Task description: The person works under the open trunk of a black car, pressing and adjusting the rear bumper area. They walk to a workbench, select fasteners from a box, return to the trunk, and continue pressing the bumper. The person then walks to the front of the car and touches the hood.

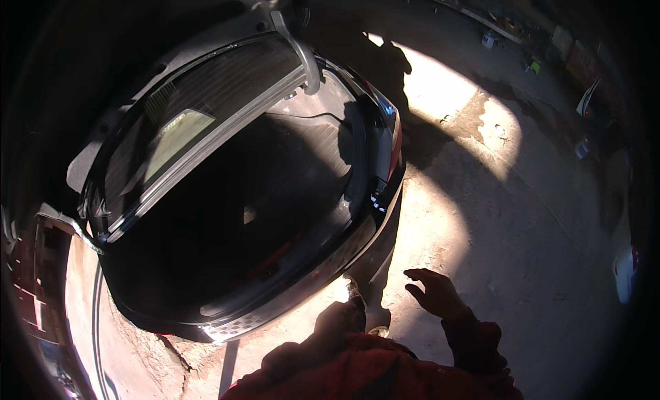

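A dark car [295, 290] stands before me with its boot lid raised, and its rear window [206, 118] shows beyond the opening. Deep shadow fills most of the boot [227, 207]; sunlight falls on its right inner side. My right hand [436, 295] hangs in the air to the right of the rear bumper, fingers apart, touching nothing. Close to the bumper's near edge is my left hand [335, 317], in front of my body. Its fingers are too dark to make out, and whether it holds anything is hidden. Both arms are in red sleeves.
A curved hinge arm [302, 52] rises at the far side of the boot. Bright sun patches lie on the concrete floor [522, 255] at right. Several small items, one a bright green thing [534, 66], lie along the far right. A reddish structure [51, 276] stands left.
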